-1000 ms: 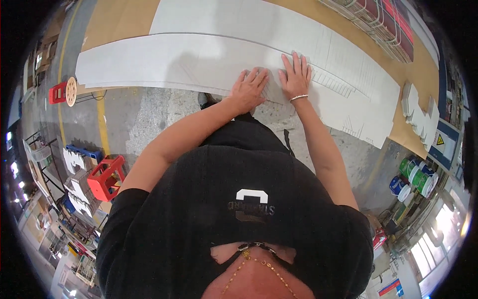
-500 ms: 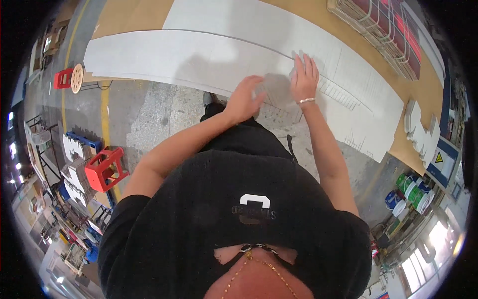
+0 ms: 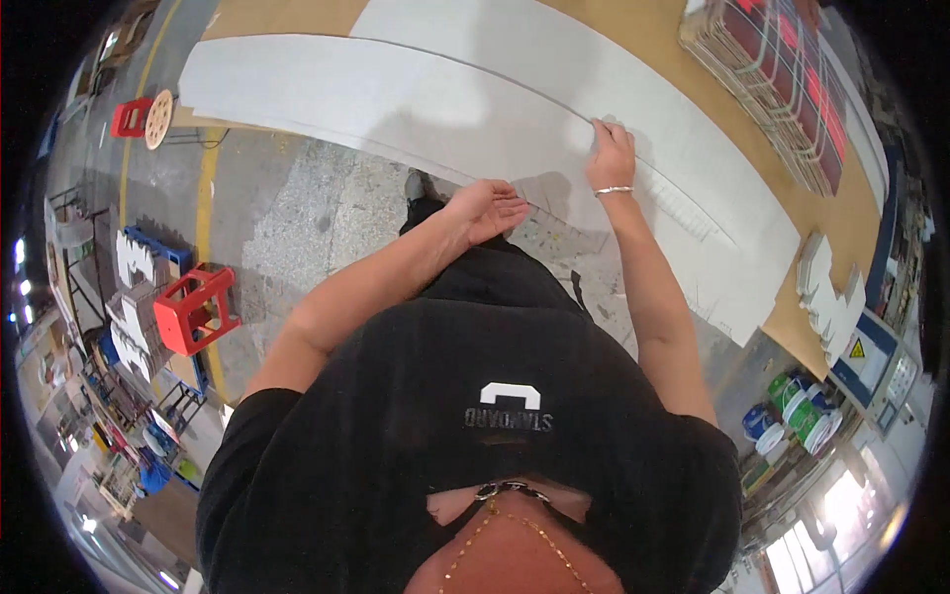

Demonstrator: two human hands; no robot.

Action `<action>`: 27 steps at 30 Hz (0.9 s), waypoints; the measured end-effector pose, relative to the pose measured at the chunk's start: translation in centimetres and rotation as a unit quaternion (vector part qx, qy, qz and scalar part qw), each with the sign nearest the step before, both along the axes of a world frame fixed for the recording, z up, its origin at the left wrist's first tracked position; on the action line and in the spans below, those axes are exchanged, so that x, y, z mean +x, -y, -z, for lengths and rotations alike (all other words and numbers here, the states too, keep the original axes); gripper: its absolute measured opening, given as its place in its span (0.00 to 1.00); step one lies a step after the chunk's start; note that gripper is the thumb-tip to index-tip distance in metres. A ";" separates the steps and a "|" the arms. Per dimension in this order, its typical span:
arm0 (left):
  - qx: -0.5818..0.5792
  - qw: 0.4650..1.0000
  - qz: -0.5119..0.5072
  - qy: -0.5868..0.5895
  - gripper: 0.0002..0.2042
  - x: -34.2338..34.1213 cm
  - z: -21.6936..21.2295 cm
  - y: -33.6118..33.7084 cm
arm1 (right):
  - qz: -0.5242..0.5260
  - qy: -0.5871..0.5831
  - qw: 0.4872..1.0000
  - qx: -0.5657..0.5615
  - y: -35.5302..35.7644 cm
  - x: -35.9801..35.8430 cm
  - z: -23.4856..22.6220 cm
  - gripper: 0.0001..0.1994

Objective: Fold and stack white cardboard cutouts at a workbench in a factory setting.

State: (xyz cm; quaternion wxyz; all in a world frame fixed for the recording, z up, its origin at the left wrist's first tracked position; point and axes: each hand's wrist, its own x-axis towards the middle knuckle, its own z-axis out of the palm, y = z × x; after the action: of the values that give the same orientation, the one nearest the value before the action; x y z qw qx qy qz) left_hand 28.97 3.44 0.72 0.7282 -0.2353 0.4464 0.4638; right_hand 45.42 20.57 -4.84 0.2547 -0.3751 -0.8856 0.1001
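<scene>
A long white cardboard sheet (image 3: 346, 84) stretches across the work surface in front of me, with slits cut into its right part. My right hand (image 3: 611, 163), with a bracelet at the wrist, has its fingers bent over this sheet's far edge and closed on it. At the near edge, my left hand (image 3: 487, 211) is turned partly palm up, its fingers loosely bent and apart from the thumb. I see nothing held in it. Beyond the far edge lies a second white sheet (image 3: 554, 59).
Brown board (image 3: 643, 59) lies under the sheets. A strapped cardboard stack (image 3: 767, 89) is at the far right, near cut white pieces (image 3: 829, 292). Paint buckets (image 3: 802, 411) stand at right; a red stool (image 3: 198, 309) and a round wooden seat (image 3: 158, 119) at left.
My right hand's fingers went from stretched out to bent at the sheet's far edge. My left hand has turned its palm upward at the near edge. The whole view has shifted slightly.
</scene>
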 end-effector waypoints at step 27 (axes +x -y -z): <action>-0.036 0.911 -0.333 -0.243 0.07 -9.9 0.5 2.9 | -0.132 0.063 0.983 -0.108 -0.1 -17.4 -1.1 0.19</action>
State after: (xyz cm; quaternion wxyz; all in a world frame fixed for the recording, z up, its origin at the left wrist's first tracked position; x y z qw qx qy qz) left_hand 19.10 0.55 0.22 0.3922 -0.2761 0.5215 0.7057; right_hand 28.07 20.71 -3.78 0.1415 -0.2854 -0.9257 0.2040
